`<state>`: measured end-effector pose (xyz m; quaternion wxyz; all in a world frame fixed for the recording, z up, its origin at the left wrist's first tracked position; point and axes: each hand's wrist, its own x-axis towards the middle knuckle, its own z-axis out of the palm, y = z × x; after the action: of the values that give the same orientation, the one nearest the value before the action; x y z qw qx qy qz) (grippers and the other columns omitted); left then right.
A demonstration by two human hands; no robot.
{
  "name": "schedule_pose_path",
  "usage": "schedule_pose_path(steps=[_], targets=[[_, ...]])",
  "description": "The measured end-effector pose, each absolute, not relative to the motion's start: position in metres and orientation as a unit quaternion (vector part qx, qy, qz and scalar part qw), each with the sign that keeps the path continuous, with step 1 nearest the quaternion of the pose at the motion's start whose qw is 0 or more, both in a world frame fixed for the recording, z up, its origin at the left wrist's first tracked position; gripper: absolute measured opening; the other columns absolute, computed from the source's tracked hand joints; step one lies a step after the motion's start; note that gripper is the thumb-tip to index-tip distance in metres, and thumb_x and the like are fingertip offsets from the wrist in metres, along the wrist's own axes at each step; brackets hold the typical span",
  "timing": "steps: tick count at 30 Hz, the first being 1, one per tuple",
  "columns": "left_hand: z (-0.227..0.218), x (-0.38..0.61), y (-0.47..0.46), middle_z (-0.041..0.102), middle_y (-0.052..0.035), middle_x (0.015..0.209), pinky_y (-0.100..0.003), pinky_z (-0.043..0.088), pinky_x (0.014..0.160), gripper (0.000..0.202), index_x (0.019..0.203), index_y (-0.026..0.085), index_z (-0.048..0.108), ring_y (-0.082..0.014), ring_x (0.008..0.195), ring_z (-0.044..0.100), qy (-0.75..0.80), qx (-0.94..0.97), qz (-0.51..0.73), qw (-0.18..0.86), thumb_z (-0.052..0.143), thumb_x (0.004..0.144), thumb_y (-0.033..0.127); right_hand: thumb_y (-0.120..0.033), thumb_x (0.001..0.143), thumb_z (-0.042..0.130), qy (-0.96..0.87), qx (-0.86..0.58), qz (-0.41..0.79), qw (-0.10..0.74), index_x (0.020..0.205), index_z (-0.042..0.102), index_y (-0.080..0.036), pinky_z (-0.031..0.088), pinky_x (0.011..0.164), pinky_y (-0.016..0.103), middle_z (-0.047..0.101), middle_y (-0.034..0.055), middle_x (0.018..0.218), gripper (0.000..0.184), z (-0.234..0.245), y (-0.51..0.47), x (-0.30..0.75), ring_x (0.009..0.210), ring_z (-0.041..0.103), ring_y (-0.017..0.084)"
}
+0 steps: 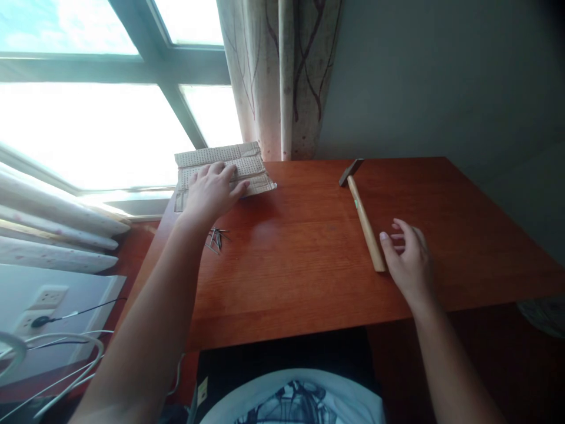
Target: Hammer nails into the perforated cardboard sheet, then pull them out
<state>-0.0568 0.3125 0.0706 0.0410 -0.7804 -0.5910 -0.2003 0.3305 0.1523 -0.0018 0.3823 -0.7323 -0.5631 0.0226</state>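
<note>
My left hand lies flat, fingers spread, on a stack of perforated cardboard pieces at the far left corner of the wooden table. A small heap of thin nails rests on the table just beside my left wrist. A hammer with a pale wooden handle and dark head lies on the table, head pointing away from me. My right hand hovers at the near end of the handle, fingers loosely curled and apart, holding nothing.
A window and a patterned curtain stand behind the table's far edge. A wall socket with a plugged cable and white cords are at lower left. The table's near edge runs just before my torso.
</note>
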Motion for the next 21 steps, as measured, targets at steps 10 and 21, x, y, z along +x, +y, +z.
schedule_pose_path(steps=[10,21], targets=[[0.075,-0.025,0.269,0.061,-0.0132,0.128,-0.056,0.035,0.108,0.043,0.121,0.022,0.061,-0.0357,0.125,0.049,-0.565,-0.809,-0.158,0.038,0.055,0.093,0.054,-0.038,0.094,0.055,-0.610,-0.674,0.002,0.417,0.130,0.060,-0.018,0.057,0.088,0.044,0.064,0.0153,0.123,0.041,0.024,0.144,0.300,0.106,0.064,0.027],[0.083,0.029,0.160,0.050,-0.0179,0.147,-0.066,0.027,0.113,0.058,0.140,0.020,0.053,-0.0417,0.132,0.043,-0.517,-0.846,-0.133,-0.008,0.054,0.092,0.053,-0.044,0.094,0.058,-0.546,-0.596,0.341,0.480,0.129,0.059,-0.024,0.055,0.094,0.041,0.066,0.0101,0.126,0.040,0.023,0.163,0.271,0.109,0.066,0.023]])
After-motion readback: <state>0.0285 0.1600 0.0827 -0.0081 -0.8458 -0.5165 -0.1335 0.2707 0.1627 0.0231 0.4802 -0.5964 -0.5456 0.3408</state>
